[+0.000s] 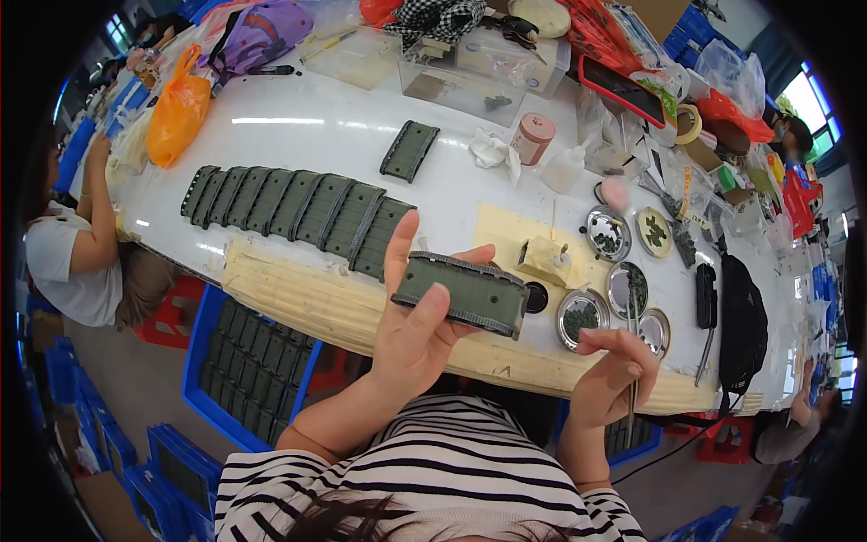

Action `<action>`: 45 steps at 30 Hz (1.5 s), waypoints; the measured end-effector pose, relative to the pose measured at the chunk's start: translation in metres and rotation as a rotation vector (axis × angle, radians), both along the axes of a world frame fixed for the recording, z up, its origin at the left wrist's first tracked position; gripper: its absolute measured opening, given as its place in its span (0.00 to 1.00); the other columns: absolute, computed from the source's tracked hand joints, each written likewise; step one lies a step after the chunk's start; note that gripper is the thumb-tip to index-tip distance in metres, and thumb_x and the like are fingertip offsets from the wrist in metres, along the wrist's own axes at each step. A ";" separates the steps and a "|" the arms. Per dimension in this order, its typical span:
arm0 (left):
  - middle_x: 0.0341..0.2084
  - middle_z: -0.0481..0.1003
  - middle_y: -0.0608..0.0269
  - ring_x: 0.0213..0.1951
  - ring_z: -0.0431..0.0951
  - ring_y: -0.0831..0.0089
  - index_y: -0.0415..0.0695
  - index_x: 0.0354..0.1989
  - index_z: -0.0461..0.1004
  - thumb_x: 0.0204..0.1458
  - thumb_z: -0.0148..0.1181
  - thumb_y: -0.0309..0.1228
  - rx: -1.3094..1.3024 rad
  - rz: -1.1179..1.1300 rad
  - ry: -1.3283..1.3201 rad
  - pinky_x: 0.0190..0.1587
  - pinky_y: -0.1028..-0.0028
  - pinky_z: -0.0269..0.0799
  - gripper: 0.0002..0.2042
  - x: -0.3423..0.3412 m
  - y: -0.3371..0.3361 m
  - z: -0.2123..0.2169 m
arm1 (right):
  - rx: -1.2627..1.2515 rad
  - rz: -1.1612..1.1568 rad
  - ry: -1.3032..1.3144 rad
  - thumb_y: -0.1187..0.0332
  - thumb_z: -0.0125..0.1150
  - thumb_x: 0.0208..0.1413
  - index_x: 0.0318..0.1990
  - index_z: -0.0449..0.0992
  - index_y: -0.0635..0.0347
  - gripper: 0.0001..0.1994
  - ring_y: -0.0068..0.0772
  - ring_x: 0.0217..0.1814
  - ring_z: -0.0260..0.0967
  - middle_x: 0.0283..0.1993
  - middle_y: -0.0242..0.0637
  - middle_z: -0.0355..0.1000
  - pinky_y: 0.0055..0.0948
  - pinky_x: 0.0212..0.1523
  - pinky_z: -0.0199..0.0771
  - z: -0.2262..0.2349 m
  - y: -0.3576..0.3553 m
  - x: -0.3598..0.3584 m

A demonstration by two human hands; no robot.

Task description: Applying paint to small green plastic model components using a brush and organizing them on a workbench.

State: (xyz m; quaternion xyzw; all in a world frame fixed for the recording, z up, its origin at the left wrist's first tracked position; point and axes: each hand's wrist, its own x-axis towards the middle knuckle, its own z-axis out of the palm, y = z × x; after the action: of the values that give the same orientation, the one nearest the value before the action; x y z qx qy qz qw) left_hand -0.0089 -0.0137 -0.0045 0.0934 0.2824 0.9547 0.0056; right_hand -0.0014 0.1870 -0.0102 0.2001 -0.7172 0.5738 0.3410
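Note:
Near the table's front edge, my left hand (397, 352) grips a dark green rectangular panel (462, 293) with raised greyish strips along its long edges and small holes. Its fingers wrap behind the panel and the thumb lies across its front. My right hand (616, 379) is closed on metal tweezers (632, 397), whose tips point at the round metal dishes. The closest dish (562, 327) holds small dark green bits; another dish (614, 303) with such bits is just behind it. To the left, several similar panels lie in an overlapping row (298, 210). One panel (410, 151) lies alone farther back.
A pale lump (545, 260) sits on a yellow sheet (492, 226). A pink canister (534, 137), clear box (462, 88) and red-edged phone (621, 90) stand behind. A black pouch (742, 325) lies right. Below left, a blue crate (194, 384) holds panels. A person (77, 257) sits left.

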 end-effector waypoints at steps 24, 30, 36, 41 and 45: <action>0.45 0.75 0.51 0.50 0.74 0.69 0.32 0.55 0.65 0.54 0.55 0.19 -0.547 -0.834 0.004 0.54 0.74 0.68 0.19 0.015 0.004 -0.013 | -0.092 0.411 -0.519 0.67 0.63 0.50 0.30 0.68 0.62 0.10 0.26 0.35 0.69 0.35 0.43 0.73 0.25 0.39 0.68 0.031 0.028 -0.001; 0.48 0.72 0.49 0.52 0.74 0.66 0.37 0.62 0.55 0.57 0.52 0.20 -0.334 -0.711 -0.088 0.54 0.70 0.69 0.24 0.014 -0.001 0.002 | 0.131 -0.140 -0.594 0.66 0.58 0.58 0.46 0.70 0.67 0.15 0.23 0.35 0.69 0.36 0.40 0.75 0.23 0.41 0.68 0.033 0.072 -0.027; 0.43 0.73 0.43 0.47 0.77 0.54 0.36 0.58 0.58 0.54 0.55 0.22 -0.329 -0.433 -0.234 0.52 0.58 0.73 0.23 0.015 0.010 0.004 | 0.326 -0.175 -0.600 0.73 0.61 0.53 0.39 0.78 0.68 0.08 0.19 0.31 0.69 0.33 0.36 0.77 0.21 0.36 0.68 0.023 0.103 -0.063; 0.44 0.72 0.42 0.48 0.76 0.53 0.37 0.62 0.53 0.55 0.54 0.22 -0.321 -0.443 -0.233 0.52 0.56 0.73 0.26 0.015 0.009 0.000 | 0.500 -0.091 -0.635 0.74 0.62 0.51 0.39 0.79 0.68 0.09 0.23 0.31 0.70 0.33 0.38 0.77 0.21 0.36 0.68 0.033 0.107 -0.079; 0.50 0.69 0.43 0.52 0.73 0.59 0.41 0.64 0.50 0.58 0.47 0.19 -0.301 -0.484 -0.214 0.55 0.63 0.71 0.25 0.014 0.001 -0.003 | 0.536 -0.068 -0.600 0.74 0.62 0.51 0.39 0.79 0.68 0.09 0.25 0.32 0.71 0.33 0.40 0.77 0.24 0.36 0.70 0.032 0.106 -0.083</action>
State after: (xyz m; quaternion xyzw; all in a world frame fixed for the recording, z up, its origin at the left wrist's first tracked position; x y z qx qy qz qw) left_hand 0.0050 -0.0123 -0.0071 0.0549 0.3882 0.8775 0.2763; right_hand -0.0844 0.2932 0.0220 0.0815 -0.9154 0.3877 0.0710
